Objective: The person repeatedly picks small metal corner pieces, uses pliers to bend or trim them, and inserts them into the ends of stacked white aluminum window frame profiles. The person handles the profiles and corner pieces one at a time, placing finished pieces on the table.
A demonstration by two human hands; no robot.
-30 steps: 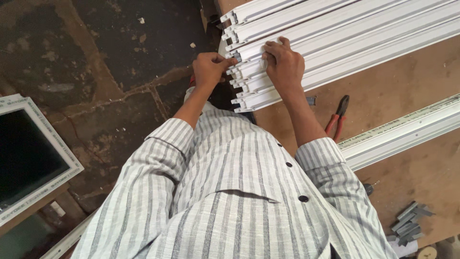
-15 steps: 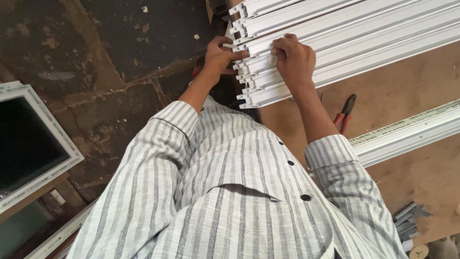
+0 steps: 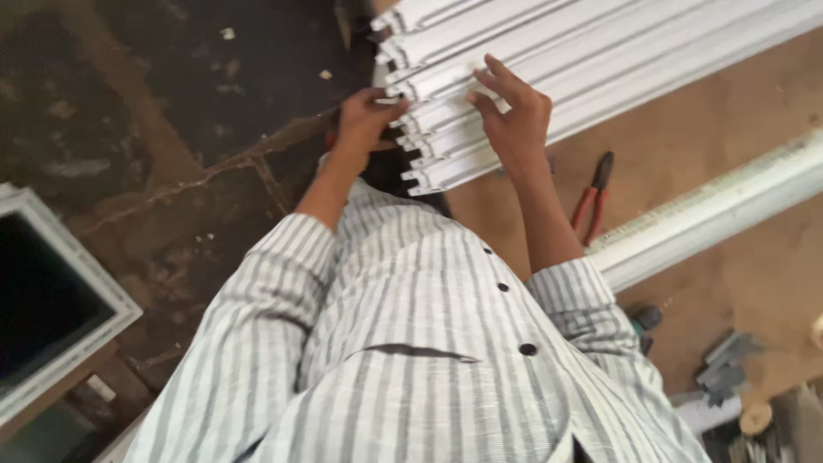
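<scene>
A single head-worn camera looks steeply down the person's own striped shirt (image 3: 411,360), which fills the lower middle close to the lens. The view faces toward 12 o'clock, where the stack of white profiles (image 3: 600,60) crosses the top right. The brown worktable (image 3: 737,283) lies from 1 to 4 o'clock, and the dark stone floor (image 3: 154,129) spreads from 9 to 11 o'clock, farther off.

Bare brown surface (image 3: 754,283) lies open between the stack of white profiles (image 3: 600,60) and the long white profile (image 3: 711,214); only the red-handled pliers (image 3: 593,199) sit in that lane. Grey metal pieces (image 3: 724,364) crowd the lower right corner.
</scene>
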